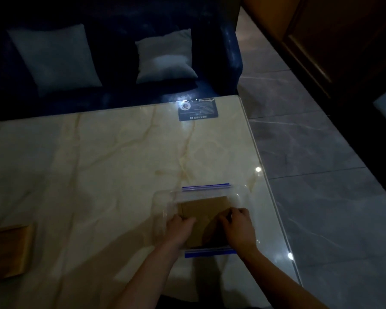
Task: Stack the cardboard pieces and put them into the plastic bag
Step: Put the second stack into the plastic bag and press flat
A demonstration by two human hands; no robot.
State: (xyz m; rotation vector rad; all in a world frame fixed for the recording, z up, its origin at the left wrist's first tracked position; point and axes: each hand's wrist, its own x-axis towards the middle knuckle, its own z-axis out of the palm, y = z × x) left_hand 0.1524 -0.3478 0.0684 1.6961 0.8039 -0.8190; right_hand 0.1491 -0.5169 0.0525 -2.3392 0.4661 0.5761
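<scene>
A clear plastic bag (239, 197) with blue zip strips lies flat on the marble table, near its right edge. A brown stack of cardboard pieces (204, 210) shows through or on the clear plastic; I cannot tell if it is inside. My left hand (179, 230) grips the stack's left side, fingers curled over it. My right hand (237, 226) holds its right side, fingers bent onto the cardboard. A blue strip (207, 253) lies by my wrists and another (206, 186) on the far side.
A wooden block or box (7, 250) sits at the table's left front. A dark card (197, 110) lies at the far edge. The table edge (274, 197) runs close on the right, with grey floor tiles beyond. A dark sofa with two cushions (165, 56) stands behind.
</scene>
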